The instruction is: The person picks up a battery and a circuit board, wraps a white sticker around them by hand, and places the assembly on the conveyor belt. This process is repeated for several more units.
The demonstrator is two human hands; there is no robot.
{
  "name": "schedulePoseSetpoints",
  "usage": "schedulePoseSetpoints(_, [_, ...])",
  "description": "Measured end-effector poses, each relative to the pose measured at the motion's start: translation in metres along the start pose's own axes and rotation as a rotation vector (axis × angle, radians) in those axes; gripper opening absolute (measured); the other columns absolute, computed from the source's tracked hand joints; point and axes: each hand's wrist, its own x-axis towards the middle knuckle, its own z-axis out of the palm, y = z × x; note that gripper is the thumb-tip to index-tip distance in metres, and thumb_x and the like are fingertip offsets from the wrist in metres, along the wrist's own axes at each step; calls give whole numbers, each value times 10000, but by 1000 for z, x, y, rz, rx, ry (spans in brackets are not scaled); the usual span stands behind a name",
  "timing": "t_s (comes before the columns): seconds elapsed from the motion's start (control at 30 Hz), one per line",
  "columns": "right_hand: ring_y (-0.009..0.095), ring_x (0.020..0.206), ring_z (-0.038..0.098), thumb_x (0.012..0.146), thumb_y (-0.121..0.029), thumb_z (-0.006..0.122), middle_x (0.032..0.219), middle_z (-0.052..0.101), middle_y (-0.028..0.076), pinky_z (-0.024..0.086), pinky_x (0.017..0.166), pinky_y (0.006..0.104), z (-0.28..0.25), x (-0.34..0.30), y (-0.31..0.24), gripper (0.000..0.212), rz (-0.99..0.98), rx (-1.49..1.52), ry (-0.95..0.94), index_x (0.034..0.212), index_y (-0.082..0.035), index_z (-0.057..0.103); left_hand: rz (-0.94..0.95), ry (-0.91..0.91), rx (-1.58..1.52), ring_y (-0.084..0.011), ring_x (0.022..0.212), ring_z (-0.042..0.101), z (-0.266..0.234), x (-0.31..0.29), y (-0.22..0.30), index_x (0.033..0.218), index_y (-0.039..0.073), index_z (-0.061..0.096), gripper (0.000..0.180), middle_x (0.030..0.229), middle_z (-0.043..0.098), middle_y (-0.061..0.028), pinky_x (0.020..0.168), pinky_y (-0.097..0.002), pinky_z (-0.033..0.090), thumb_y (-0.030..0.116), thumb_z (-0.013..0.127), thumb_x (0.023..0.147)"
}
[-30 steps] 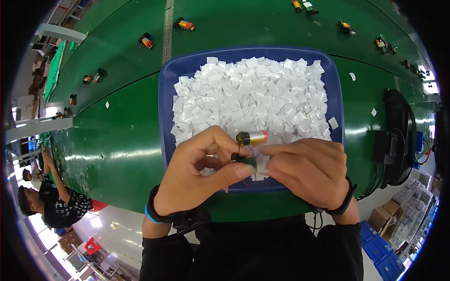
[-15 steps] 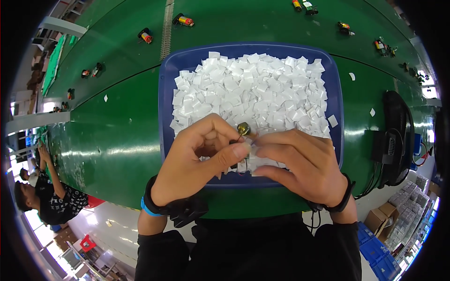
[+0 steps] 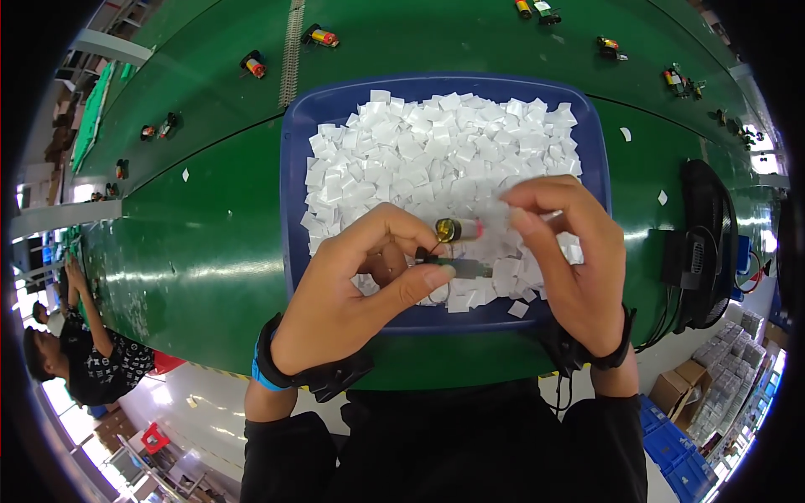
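My left hand (image 3: 356, 289) pinches a small part (image 3: 457, 230) with a brass-coloured round end and a red body, plus a thin dark green strip (image 3: 461, 268) below it. My right hand (image 3: 566, 251) holds a small white square piece (image 3: 495, 214) against the red end of that part. Both hands hover over the near half of a blue tray (image 3: 293, 168) filled with several loose white square pieces (image 3: 436, 151).
The tray lies on a green conveyor belt (image 3: 210, 243). Several small red-and-black parts (image 3: 323, 36) lie scattered on the belt's far side. A black device with cables (image 3: 704, 243) sits at the right. Another person (image 3: 75, 352) works at far left. Blue crates (image 3: 671, 427) stand lower right.
My hands have drawn slightly apart and lifted. The right hand now brings a white piece to the red end of the part, which has turned sideways again.
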Motion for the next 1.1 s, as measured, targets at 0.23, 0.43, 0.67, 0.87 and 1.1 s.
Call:
schedulePoseSetpoints(0.23, [183, 857, 634, 806, -4, 754, 952, 674, 78, 501, 739, 294, 9, 0, 1, 276, -134, 144, -168, 1068, -16, 668, 85, -35, 67, -63, 711, 569, 1, 1, -2, 1057, 17, 591, 200, 930, 642, -23, 653, -215, 450, 46, 710, 899])
schedulePoseSetpoints(0.43, [198, 826, 615, 753, -31, 810, 926, 675, 69, 481, 721, 304, 6, 0, 4, 313, -141, 107, -190, 1037, -40, 681, 32, -57, 169, -77, 699, 576, 6, 0, -1, 1031, 14, 587, 160, 852, 636, -30, 642, -229, 455, 37, 678, 901])
schedulePoseSetpoints(0.67, [224, 813, 610, 719, -50, 841, 900, 675, 54, 474, 728, 318, 11, 1, 1, 334, -250, 18, -155, 1013, -65, 683, 275, 94, 381, -155, 489, 519, 19, -1, -7, 977, 51, 538, 131, 657, 539, -32, 484, -272, 403, 53, 616, 873])
schedulePoseSetpoints(0.87, [234, 834, 611, 699, -45, 844, 924, 681, 54, 472, 732, 324, 13, 1, 1, 335, -305, 2, -190, 993, -72, 686, 75, -6, 186, -148, 710, 573, 12, -4, -5, 963, 48, 533, 100, 827, 606, -64, 661, -302, 456, 52, 570, 870])
schedulePoseSetpoints(1.1, [249, 875, 608, 659, -35, 851, 953, 692, 50, 496, 724, 342, 17, -1, 1, 356, -584, -146, -95, 971, -82, 688, -232, -123, -588, -209, 1029, 557, 1, 2, 4, 907, 10, 529, 149, 1120, 615, -176, 970, -356, 414, 149, 477, 919])
